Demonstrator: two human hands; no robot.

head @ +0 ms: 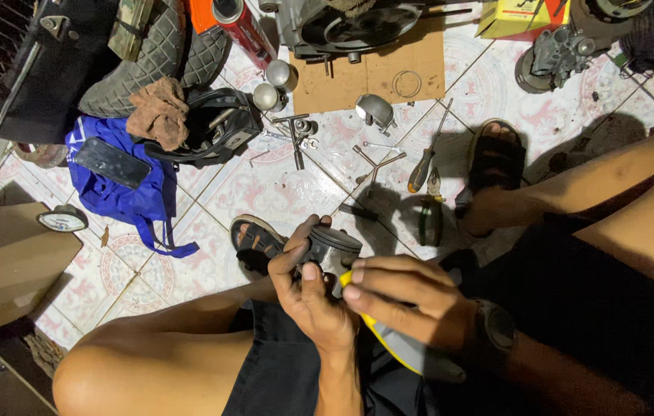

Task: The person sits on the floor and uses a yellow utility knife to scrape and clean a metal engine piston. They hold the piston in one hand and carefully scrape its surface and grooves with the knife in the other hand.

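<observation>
While both hands meet | left grip (307, 289) clasps piston (332, 245) | right grip (400, 296) pinches yellow tool (373, 327) beneath it

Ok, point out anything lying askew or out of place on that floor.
The tools are scattered loose over the tiled floor: a screwdriver, pliers and a Y-shaped wrench lie at odd angles. A brown rag is slumped over a black bag. Nothing looks spilled.

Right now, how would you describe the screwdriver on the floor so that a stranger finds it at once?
Start at the brown cardboard sheet on the patterned tile floor. Just below its right corner, left of the sandalled foot, lies the screwdriver, slanting. Its orange and black handle sets it apart from the bare grey metal tools beside it.
</observation>
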